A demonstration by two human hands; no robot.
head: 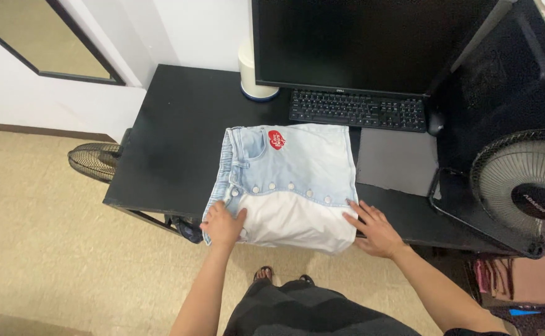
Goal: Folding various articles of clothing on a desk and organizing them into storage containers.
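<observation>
At the back of the black bench (179, 137) we see one screen, a wide monitor (372, 40) with a dark, blank face and a thin black frame (its top runs out of view). On the folded pale denim garment (297, 168) in front of it sits a small red patch label (276, 139), heart-like in shape, with tiny white marks on it. The round hub badge (537, 200) of the desk fan at the right is black.

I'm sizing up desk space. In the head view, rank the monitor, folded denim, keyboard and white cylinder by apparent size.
1. Monitor
2. Denim, nearer the camera, so unsure against the monitor
3. Keyboard
4. Cylinder
</observation>
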